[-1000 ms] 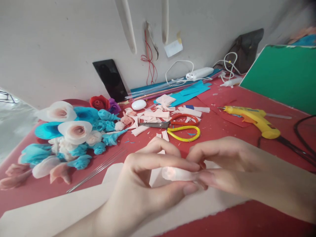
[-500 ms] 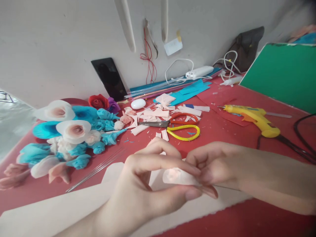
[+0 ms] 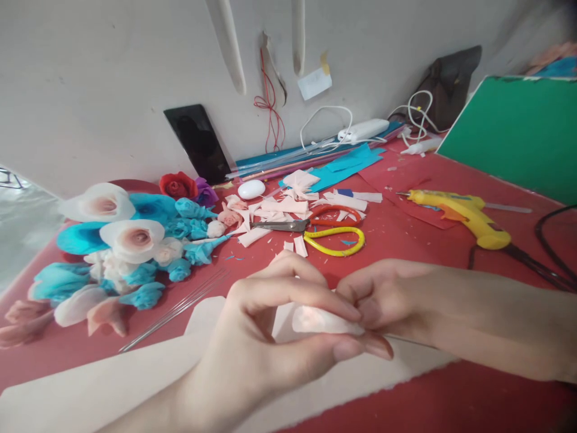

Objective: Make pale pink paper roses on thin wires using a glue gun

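Note:
A small white and pale pink crepe-paper flower point(image 3: 318, 320) lies sideways between my hands, its thin wire stem point(image 3: 412, 341) running off to the right under my right wrist. My left hand point(image 3: 265, 337) is closed round the flower, thumb below and fingers above, pinching near its base. At that same base, the curled fingers of my right hand point(image 3: 378, 307) grip the flower; its fingertips are partly hidden behind my left fingers. Beneath both hands is a sheet of pale pink crepe paper point(image 3: 135, 379).
Finished paper flowers point(image 3: 148, 237) are heaped at left beside thin wires point(image 3: 175, 310). Scissors point(image 3: 311, 228) lie among pink paper scraps point(image 3: 283, 207). A yellow glue gun point(image 3: 464, 210) with its cord is at right, before a green board point(image 3: 518, 138). A phone point(image 3: 198, 144) leans on the wall.
The flower has rolled a little, so its pink centre faces me less. Both hands stay closed together in almost the same place.

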Tool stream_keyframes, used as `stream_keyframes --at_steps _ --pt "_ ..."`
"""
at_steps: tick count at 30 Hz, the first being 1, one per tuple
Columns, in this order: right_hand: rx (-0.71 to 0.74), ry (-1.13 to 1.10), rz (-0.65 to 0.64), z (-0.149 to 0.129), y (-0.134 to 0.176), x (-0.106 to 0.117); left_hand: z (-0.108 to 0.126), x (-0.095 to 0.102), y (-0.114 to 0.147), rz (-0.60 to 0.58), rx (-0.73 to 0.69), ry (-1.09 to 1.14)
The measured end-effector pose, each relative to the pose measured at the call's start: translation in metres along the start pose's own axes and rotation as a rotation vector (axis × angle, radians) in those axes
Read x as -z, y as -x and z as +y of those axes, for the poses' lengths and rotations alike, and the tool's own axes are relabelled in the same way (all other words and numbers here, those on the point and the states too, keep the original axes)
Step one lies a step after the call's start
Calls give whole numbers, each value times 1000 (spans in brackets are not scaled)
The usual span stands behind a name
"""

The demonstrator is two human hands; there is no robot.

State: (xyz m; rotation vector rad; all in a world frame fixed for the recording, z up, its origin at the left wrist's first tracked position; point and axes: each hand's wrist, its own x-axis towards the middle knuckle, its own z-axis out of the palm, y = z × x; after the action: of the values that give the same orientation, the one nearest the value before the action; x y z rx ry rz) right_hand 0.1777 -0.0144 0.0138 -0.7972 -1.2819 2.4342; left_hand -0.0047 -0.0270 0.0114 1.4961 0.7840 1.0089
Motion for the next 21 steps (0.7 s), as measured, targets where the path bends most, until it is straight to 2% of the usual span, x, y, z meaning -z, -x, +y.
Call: stream_keyframes --at_steps 5,10,15,19,21 --pt "38 -54 -69 3 2 2 -3 0 0 12 -49 -41" --pt "30 -67 57 -3 7 -4 -3 1 1 -1 -83 -77" --pt "11 24 -6 -9 9 -5 -3 3 0 -29 -223 -224" --pt "7 161 141 -10 12 -8 -3 3 -1 -55 -285 -279" --pt "0 246 166 -5 11 -7 -4 4 -2 -76 -303 -296"
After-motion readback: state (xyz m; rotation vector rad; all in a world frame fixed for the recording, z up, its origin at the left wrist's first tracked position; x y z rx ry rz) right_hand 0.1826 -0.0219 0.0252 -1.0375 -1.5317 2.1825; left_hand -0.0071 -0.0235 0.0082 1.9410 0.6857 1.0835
